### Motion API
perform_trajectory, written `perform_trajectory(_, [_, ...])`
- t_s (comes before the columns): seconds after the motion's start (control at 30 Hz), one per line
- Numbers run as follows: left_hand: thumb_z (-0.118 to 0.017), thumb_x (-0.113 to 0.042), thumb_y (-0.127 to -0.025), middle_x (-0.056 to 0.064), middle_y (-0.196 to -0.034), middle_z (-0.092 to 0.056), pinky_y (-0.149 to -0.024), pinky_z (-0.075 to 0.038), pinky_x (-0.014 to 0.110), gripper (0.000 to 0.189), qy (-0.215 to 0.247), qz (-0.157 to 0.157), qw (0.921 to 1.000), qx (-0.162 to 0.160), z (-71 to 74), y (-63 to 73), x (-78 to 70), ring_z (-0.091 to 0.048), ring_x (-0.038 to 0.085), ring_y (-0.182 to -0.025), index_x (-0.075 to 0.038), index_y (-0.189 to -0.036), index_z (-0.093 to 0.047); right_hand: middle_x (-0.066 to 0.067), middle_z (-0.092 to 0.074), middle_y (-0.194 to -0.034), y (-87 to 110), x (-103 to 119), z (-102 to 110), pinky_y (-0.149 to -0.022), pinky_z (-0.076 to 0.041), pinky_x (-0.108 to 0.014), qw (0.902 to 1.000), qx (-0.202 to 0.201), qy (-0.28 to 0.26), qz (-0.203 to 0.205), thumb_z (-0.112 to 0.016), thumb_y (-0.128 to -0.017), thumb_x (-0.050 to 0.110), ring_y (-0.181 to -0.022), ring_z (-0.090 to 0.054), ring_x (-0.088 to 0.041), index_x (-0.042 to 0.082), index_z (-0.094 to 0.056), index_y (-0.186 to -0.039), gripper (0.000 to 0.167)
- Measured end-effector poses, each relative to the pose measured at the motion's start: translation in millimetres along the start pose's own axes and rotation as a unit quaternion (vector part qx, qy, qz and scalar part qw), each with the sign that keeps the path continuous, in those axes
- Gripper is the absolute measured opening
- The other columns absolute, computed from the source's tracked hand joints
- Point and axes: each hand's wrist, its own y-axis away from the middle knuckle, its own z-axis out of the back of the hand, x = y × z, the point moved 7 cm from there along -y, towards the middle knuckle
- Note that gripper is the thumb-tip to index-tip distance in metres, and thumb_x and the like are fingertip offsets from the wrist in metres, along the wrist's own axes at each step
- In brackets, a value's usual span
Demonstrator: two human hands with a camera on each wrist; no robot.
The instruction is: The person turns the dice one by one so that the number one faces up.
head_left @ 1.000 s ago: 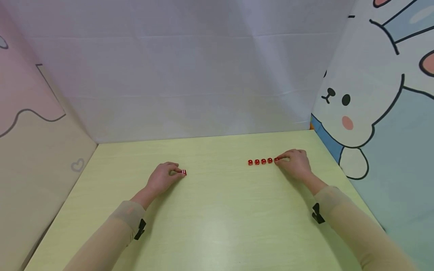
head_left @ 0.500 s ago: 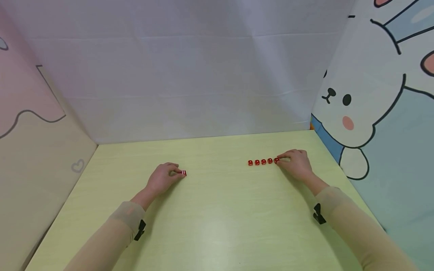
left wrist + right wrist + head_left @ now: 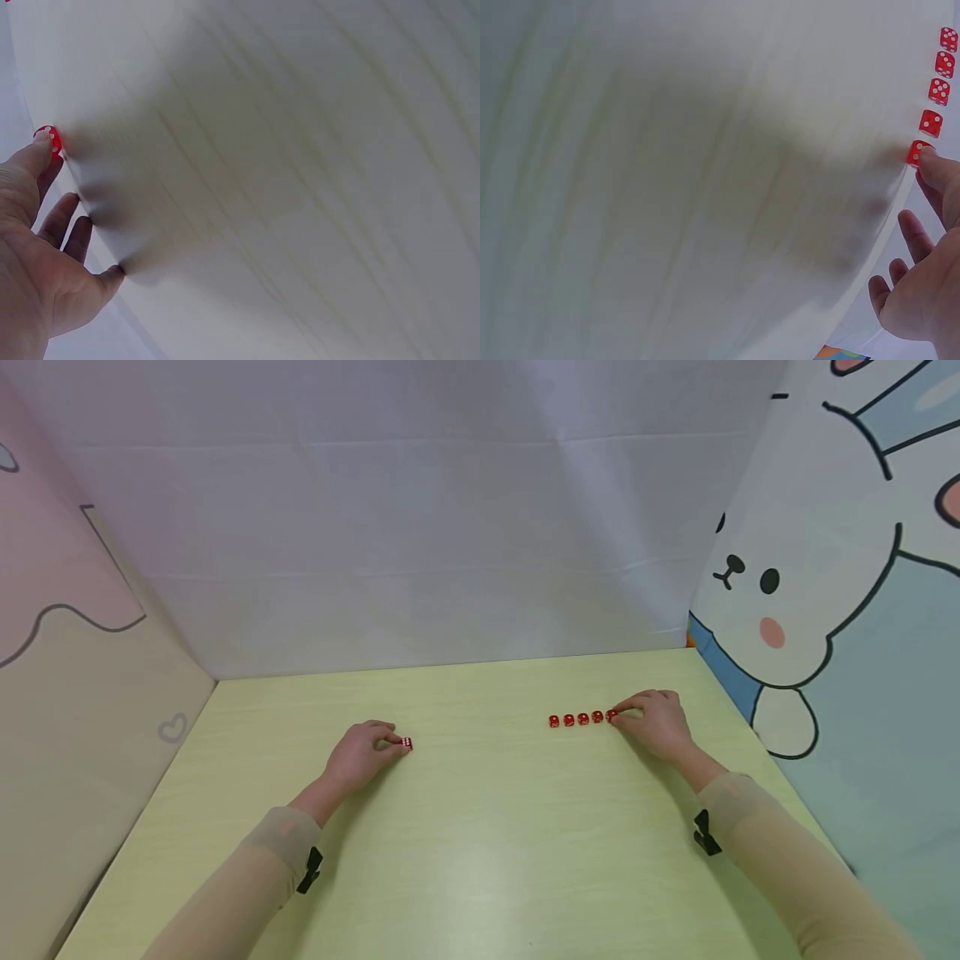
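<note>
On the left side of the table, my left hand (image 3: 362,756) pinches a red die (image 3: 407,744) with white pips between thumb and forefinger. The left wrist view shows that die (image 3: 49,138) at the thumb tip, with the other fingers spread near the tabletop. My right hand (image 3: 654,723) pinches another red die (image 3: 611,716), the rightmost of a short row. In the right wrist view this die (image 3: 916,153) is partly covered by the thumb. Several more red dice, among them the leftmost die (image 3: 553,721), stand in line to its left with narrow gaps.
The pale yellow wooden table (image 3: 480,827) reaches back to a white cloth wall (image 3: 450,543). A pale printed panel (image 3: 82,718) borders it on the left. On the right hangs a panel with a cartoon rabbit (image 3: 795,618). A black clip (image 3: 705,833) sits at the right cuff.
</note>
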Motion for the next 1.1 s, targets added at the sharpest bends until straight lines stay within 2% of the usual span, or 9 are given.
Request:
perform_trajectory(0.37, [-0.073, -0.033, -0.097, 0.017, -0.141, -0.060, -0.114, -0.035, 0.059, 0.028, -0.010, -0.001, 0.9999, 0.002, -1.6, 0.1, 1.2, -0.047, 0.044, -0.135, -0.010, -0.111, -0.079, -0.024, -0.064, -0.128, -2.0, -1.3, -1.1, -0.112, -0.024, -0.063, 0.9999, 0.008, 0.006, 0.004, -0.071, -0.098, 0.027, -0.132, -0.037, -0.051, 0.005, -0.076, -0.117, 0.030])
perform_trajectory(0.47, [-0.074, -0.034, -0.096, 0.016, -0.141, -0.060, -0.115, -0.035, 0.058, 0.028, -0.012, -0.009, 0.9999, -0.004, -2.8, 0.8, -2.3, -0.047, 0.043, -0.135, -0.010, -0.111, -0.078, -0.024, -0.064, -0.128, -2.5, -2.8, -2.1, -0.112, -0.025, -0.064, 0.9999, 0.013, 0.006, 0.002, -0.071, -0.098, 0.027, -0.133, -0.035, -0.052, 0.005, -0.076, -0.117, 0.030])
perform_trajectory(0.57, [-0.076, -0.033, -0.095, 0.014, -0.140, -0.061, -0.114, -0.036, 0.058, 0.027, -0.016, -0.030, 0.9993, -0.018, -2.0, 1.1, -12.8, -0.048, 0.043, -0.134, -0.011, -0.110, -0.079, -0.024, -0.064, -0.128, -2.5, -4.4, -2.5, -0.112, -0.025, -0.065, 0.9998, 0.016, 0.007, 0.000, -0.071, -0.098, 0.027, -0.133, -0.034, -0.052, 0.005, -0.076, -0.118, 0.030])
perform_trajectory(0.73, [-0.078, -0.033, -0.093, 0.010, -0.139, -0.062, -0.110, -0.040, 0.058, 0.025, -0.023, -0.063, 0.9973, -0.030, -0.1, 1.7, -38.7, -0.051, 0.040, -0.132, -0.014, -0.109, -0.080, -0.024, -0.063, -0.129, -1.5, -7.0, -1.8, -0.112, -0.025, -0.064, 0.9998, 0.016, 0.011, 0.003, -0.071, -0.098, 0.028, -0.133, -0.035, -0.053, 0.005, -0.075, -0.119, 0.031])
perform_trajectory(0.9, [-0.079, -0.034, -0.091, 0.006, -0.139, -0.063, -0.109, -0.042, 0.055, 0.022, -0.035, -0.088, 0.9951, -0.028, -6.2, 3.0, -61.1, -0.052, 0.036, -0.131, -0.017, -0.106, -0.081, -0.024, -0.063, -0.130, -0.2, -5.6, -0.7, -0.111, -0.027, -0.065, 0.9998, 0.013, 0.010, 0.006, -0.071, -0.098, 0.028, -0.133, -0.035, -0.053, 0.005, -0.075, -0.120, 0.031])
perform_trajectory(1.1, [-0.080, -0.035, -0.090, 0.002, -0.136, -0.065, -0.108, -0.044, 0.050, 0.017, -0.045, -0.097, 0.9942, -0.010, -19.4, 4.7, -81.0, -0.054, 0.032, -0.130, -0.021, -0.099, -0.082, -0.023, -0.064, -0.129, -1.8, -1.8, 0.7, -0.110, -0.029, -0.064, 0.9996, 0.013, 0.019, 0.014, -0.070, -0.099, 0.029, -0.131, -0.036, -0.052, 0.006, -0.076, -0.120, 0.032])
